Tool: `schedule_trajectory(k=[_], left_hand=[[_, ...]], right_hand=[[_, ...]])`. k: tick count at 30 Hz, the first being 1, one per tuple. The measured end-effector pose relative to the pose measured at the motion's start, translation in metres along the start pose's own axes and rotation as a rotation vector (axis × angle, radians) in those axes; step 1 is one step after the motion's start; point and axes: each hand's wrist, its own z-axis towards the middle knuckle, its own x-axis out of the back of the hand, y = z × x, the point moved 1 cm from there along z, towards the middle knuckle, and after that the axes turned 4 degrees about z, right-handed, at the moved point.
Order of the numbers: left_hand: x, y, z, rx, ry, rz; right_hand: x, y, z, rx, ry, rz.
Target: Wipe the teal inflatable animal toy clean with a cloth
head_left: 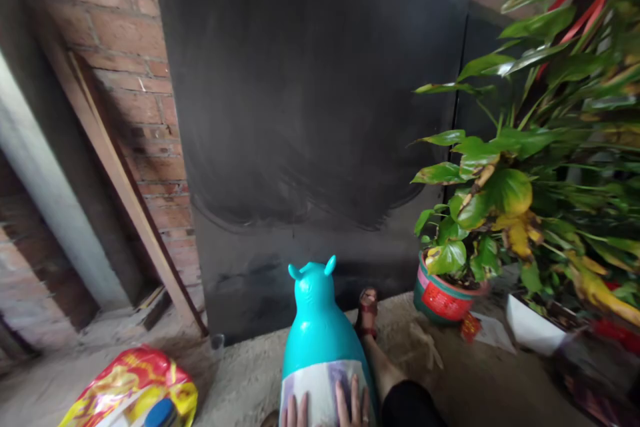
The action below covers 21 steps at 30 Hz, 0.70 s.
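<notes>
Head view: spread fingers [345,403] press flat paper against the smooth, rounded turquoise toy [320,320].

A large dark, smudged flat panel [310,113] is seen propped ahead of the hands against a red brick wall [135,73]. A slanted wooden plank [125,180] is leaned up to the left, over a dusty concrete floor [240,373].
</notes>
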Motion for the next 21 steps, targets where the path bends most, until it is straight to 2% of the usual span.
schedule_trajectory(k=[3, 7, 11, 13, 16, 18, 21], left_hand=[[0.006, -0.016, -0.028, 0.015, -0.02, 0.042], [0.005, -0.058, -0.1, 0.104, -0.072, 0.09], [-0.009, -0.111, -0.185, 0.18, -0.137, 0.119], [-0.018, -0.135, -0.215, 0.185, -0.179, 0.137], [-0.033, -0.163, -0.236, 0.139, -0.301, 0.157], [-0.042, -0.175, -0.239, 0.147, -0.371, 0.172], [-0.051, -0.184, -0.24, 0.139, -0.309, 0.171]], right_hand=[[0.004, -0.001, -0.011, 0.011, -0.01, 0.0], [-0.001, 0.002, -0.034, 0.001, -0.055, -0.001], [-0.036, -0.004, -0.093, -0.01, -0.164, -0.006], [-0.057, -0.012, -0.13, -0.013, -0.227, -0.009], [-0.077, -0.028, -0.167, -0.065, -0.315, -0.014], [-0.078, -0.036, -0.174, -0.092, -0.361, -0.007], [-0.076, -0.04, -0.166, -0.093, -0.4, 0.021]])
